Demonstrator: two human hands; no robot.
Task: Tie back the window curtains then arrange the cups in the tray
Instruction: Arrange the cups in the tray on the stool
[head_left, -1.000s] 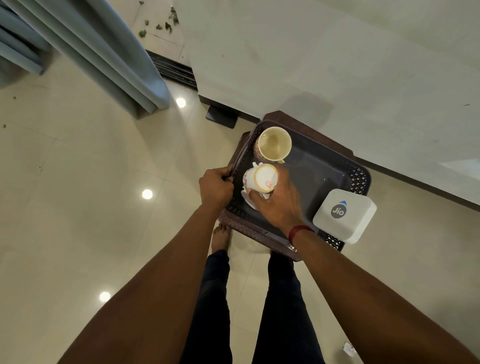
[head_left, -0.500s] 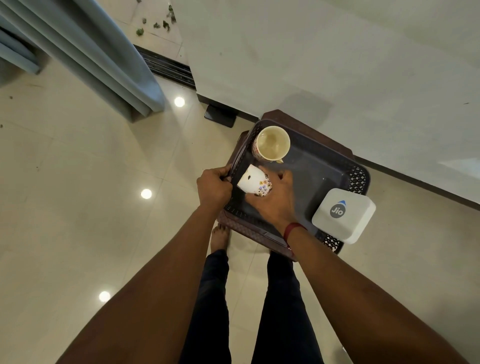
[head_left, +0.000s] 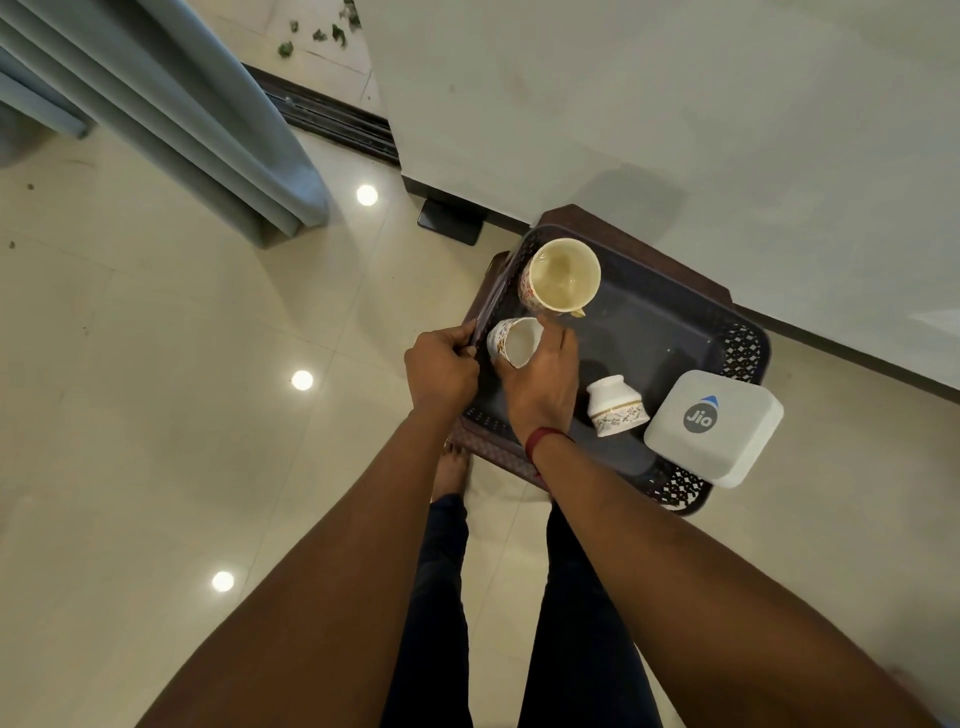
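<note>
Head view looks down on a dark tray (head_left: 743, 348) sitting on a brown surface (head_left: 654, 244) against the wall. The left grip (head_left: 441, 371) is closed round the tray's rim at its 9 o'clock edge. The right grip (head_left: 540, 387) wraps a small patterned cup (head_left: 514, 340), holding it tilted with its mouth showing, just inside that same edge. A larger cup (head_left: 561, 278) stands mouth-up at the tray's 11 o'clock, just beside the held one; I cannot tell whether they touch. Another small cup (head_left: 615, 405) sits upside down toward 4 o'clock, near a white box (head_left: 714, 426) that overhangs the tray's corner.

The cups look like glazed ceramic, so probably light, rigid, smooth under the fingers and quick to chip if knocked against a neighbour. The body, with thumb opposite fingers, seems the safest hold, and each should go down flat and softly. The tray looks like light plastic that could slide, so a hand on its rim makes sense.
</note>
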